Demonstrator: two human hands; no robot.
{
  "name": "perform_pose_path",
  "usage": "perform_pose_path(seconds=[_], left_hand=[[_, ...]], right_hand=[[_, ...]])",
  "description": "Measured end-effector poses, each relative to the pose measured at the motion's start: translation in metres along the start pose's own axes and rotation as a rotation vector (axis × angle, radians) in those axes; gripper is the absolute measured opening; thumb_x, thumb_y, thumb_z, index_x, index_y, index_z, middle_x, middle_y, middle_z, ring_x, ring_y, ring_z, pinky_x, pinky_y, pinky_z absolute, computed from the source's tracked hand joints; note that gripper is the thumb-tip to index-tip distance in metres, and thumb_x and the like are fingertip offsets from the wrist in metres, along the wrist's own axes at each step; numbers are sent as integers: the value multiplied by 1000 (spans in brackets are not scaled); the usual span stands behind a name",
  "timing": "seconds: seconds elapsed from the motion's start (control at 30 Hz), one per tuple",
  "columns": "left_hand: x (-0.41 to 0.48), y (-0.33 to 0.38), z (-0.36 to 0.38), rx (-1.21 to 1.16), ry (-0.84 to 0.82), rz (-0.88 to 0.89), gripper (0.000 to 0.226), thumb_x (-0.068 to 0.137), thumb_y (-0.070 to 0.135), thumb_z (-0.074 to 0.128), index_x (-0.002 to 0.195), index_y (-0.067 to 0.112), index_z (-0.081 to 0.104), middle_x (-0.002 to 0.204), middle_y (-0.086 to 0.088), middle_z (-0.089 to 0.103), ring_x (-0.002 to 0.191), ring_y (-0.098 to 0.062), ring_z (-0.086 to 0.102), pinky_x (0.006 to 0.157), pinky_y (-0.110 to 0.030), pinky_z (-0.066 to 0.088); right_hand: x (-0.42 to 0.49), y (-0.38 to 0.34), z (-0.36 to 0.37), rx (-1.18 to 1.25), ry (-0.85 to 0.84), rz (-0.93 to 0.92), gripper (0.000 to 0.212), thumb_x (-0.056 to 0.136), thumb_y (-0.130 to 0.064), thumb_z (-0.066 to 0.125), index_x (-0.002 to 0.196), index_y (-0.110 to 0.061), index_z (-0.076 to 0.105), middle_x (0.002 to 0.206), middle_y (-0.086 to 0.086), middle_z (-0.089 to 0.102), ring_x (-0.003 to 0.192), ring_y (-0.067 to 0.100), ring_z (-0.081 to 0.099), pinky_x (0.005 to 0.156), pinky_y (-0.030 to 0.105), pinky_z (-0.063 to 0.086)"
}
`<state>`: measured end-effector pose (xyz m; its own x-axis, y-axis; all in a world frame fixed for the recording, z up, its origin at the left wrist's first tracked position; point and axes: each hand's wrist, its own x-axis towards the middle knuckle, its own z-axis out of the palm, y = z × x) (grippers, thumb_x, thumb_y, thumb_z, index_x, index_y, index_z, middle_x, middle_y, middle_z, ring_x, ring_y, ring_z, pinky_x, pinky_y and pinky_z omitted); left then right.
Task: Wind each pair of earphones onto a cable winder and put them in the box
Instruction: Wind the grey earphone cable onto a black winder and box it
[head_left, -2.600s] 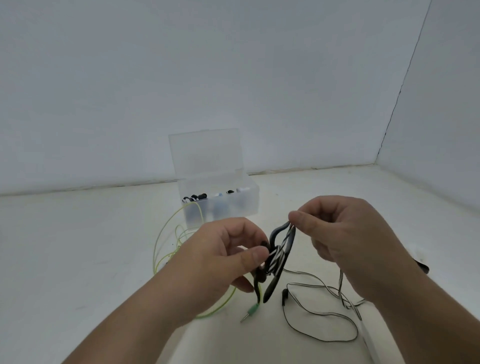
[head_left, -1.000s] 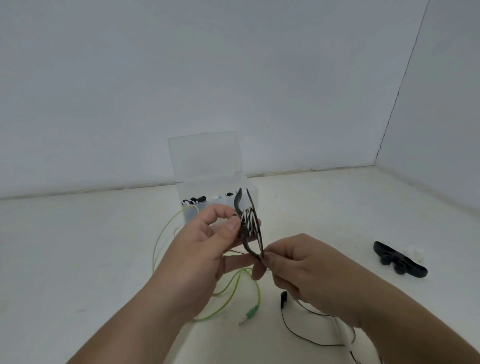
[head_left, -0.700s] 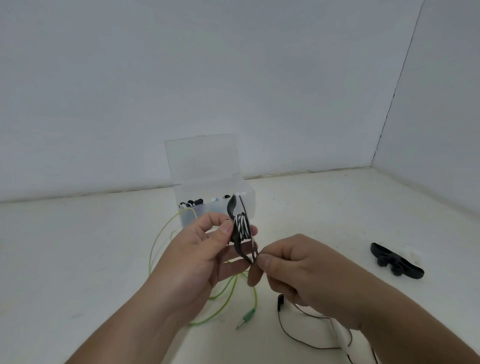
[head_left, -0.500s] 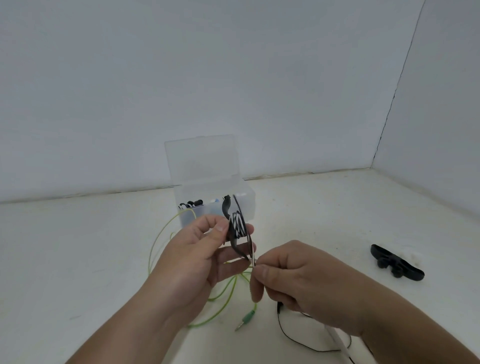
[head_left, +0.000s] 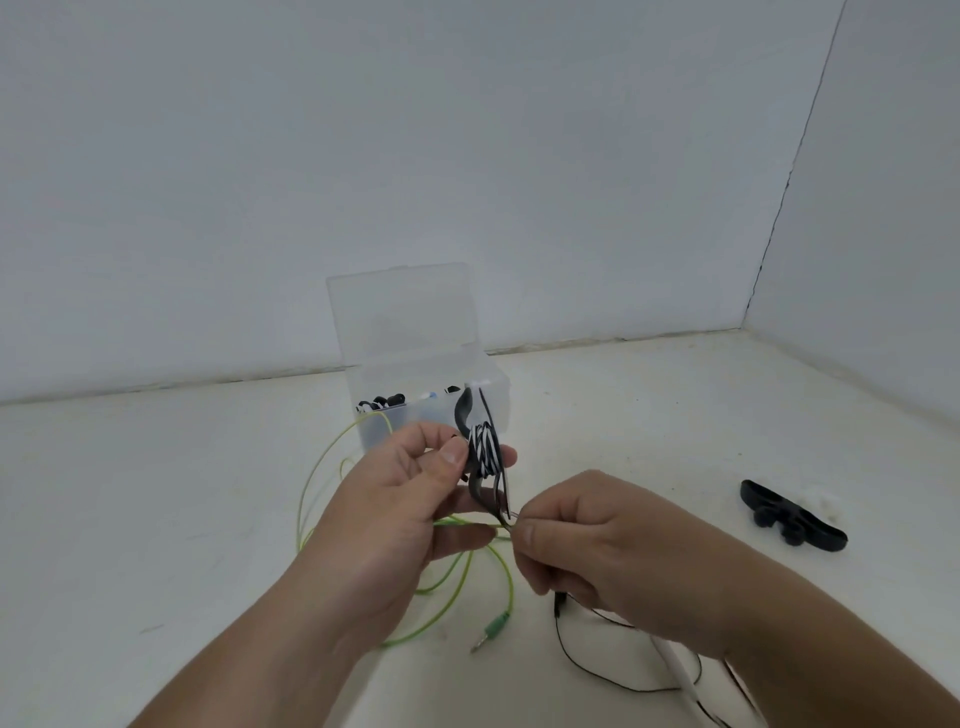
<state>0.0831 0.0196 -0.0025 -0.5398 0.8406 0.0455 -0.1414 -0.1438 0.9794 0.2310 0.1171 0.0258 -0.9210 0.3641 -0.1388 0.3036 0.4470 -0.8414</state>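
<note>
My left hand (head_left: 400, 499) pinches a black cable winder (head_left: 480, 457), held upright, with black-and-white striped earphone cable wound round its middle. My right hand (head_left: 597, 545) pinches the loose end of that cable just below the winder's lower tip. Behind them stands a clear plastic box (head_left: 431, 400) with its lid up and several wound earphones inside. A green earphone cable (head_left: 452, 582) lies loose on the surface under my hands, its plug at the front. A thin black cable (head_left: 571, 654) lies below my right hand.
A spare black cable winder (head_left: 792, 522) lies on the surface at the right, next to a small white object (head_left: 826, 504). A white cable piece (head_left: 680, 675) lies under my right forearm. Walls close off the back and the right.
The winder went from tilted between my hands to upright in my left hand. My right hand moved from its top to its lower tip, drawing the cable end down.
</note>
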Motion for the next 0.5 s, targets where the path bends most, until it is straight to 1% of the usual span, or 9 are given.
perform_pose_path(seconds=[0.13, 0.23, 0.3, 0.37, 0.4, 0.47, 0.5], left_hand=[[0, 1, 1, 20, 17, 16, 20, 101, 23, 47, 100, 6, 56, 106, -7, 75, 67, -16, 67, 55, -28, 54], [-1, 1, 0, 13, 47, 16, 17, 102, 20, 47, 96, 6, 56, 104, -8, 76, 65, -18, 69, 54, -30, 56], [0, 0, -1, 60, 61, 35, 15, 102, 17, 49, 95, 6, 56, 100, -12, 75, 68, -22, 69, 54, -30, 55], [0, -4, -2, 252, 64, 118, 8, 99, 14, 55, 93, 10, 58, 91, -14, 73, 74, -28, 68, 55, -31, 55], [0, -6, -3, 396, 58, 181, 8, 97, 12, 59, 90, 14, 58, 83, -11, 72, 74, -28, 68, 56, -33, 56], [-1, -11, -4, 669, 11, 274, 15, 93, 14, 65, 84, 24, 58, 72, -1, 71, 70, -23, 68, 64, -41, 58], [-2, -12, -2, 728, -14, 284, 15, 92, 15, 66, 84, 26, 58, 70, 3, 71, 69, -19, 68, 68, -43, 57]], right_hand=[[1, 0, 0, 2, 35, -33, 41, 99, -25, 49, 59, -17, 58, 58, 6, 35, 51, 17, 25, 49, 29, 20], [1, 2, -1, 53, 48, -51, 41, 98, -22, 49, 57, -17, 55, 57, 7, 31, 53, 20, 22, 52, 36, 16], [1, 3, -1, 81, 40, -80, 40, 95, -25, 50, 57, -18, 55, 57, 7, 32, 52, 20, 22, 53, 38, 16], [1, 2, -1, 132, 42, -118, 33, 89, -31, 55, 59, -17, 59, 57, 7, 34, 52, 19, 25, 52, 37, 17], [0, 2, -1, 164, 55, -138, 30, 86, -32, 57, 61, -16, 62, 57, 7, 36, 52, 18, 27, 50, 35, 18], [-1, 1, -3, 218, 107, -182, 25, 83, -28, 59, 65, -11, 65, 55, 5, 39, 51, 15, 31, 47, 26, 22], [-2, 1, -5, 218, 156, -204, 24, 82, -27, 59, 66, -9, 66, 53, 3, 40, 50, 14, 32, 46, 24, 25]])
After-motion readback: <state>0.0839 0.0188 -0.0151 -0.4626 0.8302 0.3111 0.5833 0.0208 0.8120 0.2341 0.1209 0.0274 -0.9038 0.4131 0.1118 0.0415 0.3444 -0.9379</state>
